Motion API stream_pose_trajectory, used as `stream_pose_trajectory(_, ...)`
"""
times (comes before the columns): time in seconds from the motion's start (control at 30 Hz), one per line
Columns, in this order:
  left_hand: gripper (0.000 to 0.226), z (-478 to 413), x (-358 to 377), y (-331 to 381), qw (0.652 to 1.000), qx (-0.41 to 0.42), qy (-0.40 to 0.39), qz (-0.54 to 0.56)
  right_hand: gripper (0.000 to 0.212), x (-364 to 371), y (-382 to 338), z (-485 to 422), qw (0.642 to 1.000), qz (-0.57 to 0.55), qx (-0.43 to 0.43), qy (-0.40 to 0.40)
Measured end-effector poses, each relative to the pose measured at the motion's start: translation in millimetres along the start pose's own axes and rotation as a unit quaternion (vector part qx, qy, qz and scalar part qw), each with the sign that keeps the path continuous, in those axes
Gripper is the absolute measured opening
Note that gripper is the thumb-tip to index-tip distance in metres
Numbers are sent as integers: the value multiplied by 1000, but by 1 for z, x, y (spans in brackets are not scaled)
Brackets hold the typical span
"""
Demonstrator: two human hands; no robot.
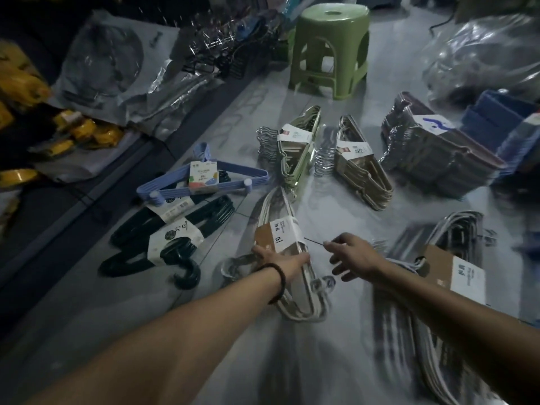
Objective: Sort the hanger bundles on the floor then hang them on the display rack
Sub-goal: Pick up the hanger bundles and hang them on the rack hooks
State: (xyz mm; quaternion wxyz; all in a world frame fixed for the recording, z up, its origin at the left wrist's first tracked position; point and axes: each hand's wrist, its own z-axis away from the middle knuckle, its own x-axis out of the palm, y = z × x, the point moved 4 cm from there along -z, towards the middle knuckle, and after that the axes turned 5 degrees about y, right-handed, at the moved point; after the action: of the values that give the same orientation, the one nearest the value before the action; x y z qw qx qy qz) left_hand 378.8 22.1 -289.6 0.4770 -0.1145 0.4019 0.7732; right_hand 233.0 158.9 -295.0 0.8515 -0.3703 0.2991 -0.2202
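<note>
Several hanger bundles lie on the grey floor. My left hand (280,258) grips a white hanger bundle (280,217) at its brown and white label. My right hand (349,255) pinches a thin dark string (314,241) that runs from that label. A second white bundle (455,258) with the same label lies under my right forearm. Further off lie a green bundle (298,147), a beige bundle (362,168) and a taller stack of brownish bundles (438,147). To the left are a blue plastic bundle (204,176) and dark green bundles (175,238).
A green plastic stool (331,51) stands at the back. Clear plastic bags (482,54) and blue baskets (502,118) fill the right rear. Packaged goods and yellow items (26,83) crowd the left side along a dark shelf base.
</note>
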Motion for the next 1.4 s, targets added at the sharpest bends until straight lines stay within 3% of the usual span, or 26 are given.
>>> stream_pose_trajectory(0.1,130,37,15,17,996,-13,-1,85,42,-19,3,12,998,-53,38,-20)
stream_pose_trajectory(0.23,130,79,41,21,988,-12,-5,153,62,-42,6,32,983,-148,72,-77)
stream_pose_trajectory(0.33,100,111,69,13,988,48,-11,146,78,-61,2,40,981,-162,32,-103)
stream_pose_trajectory(0.37,89,124,75,14,987,73,-17,142,78,-68,-2,42,980,-170,4,-106)
stream_pose_trajectory(0.43,80,138,89,22,983,144,-19,112,57,-80,-11,49,977,-177,-64,-96)
stream_pose_trajectory(0.53,80,155,101,45,962,270,-14,41,23,-111,-9,58,969,-216,-115,37)
stream_pose_trajectory(0.63,72,164,105,62,920,384,-75,9,33,-151,4,67,950,-277,-122,73)
stream_pose_trajectory(0.7,52,151,97,73,920,383,-79,23,36,-181,16,74,946,-294,-104,86)
stream_pose_trajectory(0.77,44,124,87,83,941,336,-33,0,29,-206,31,85,942,-311,-82,94)
stream_pose_trajectory(0.83,56,105,81,91,967,252,-39,9,28,-221,48,98,943,-319,-55,81)
stream_pose_trajectory(0.9,63,96,86,96,975,183,-116,46,31,-228,65,110,943,-325,-32,60)
stream_pose_trajectory(0.97,61,94,96,103,961,199,-192,24,30,-226,80,119,942,-333,-9,45)
stream_pose_trajectory(1.03,42,94,113,104,942,236,-235,-37,33,-219,94,124,940,-340,9,33)
stream_pose_trajectory(1.17,28,91,130,102,928,311,-175,-111,41,-215,116,124,935,-353,27,30)
stream_pose_trajectory(1.4,23,89,125,123,932,296,-192,-82,40,-236,101,108,957,-285,-15,41)
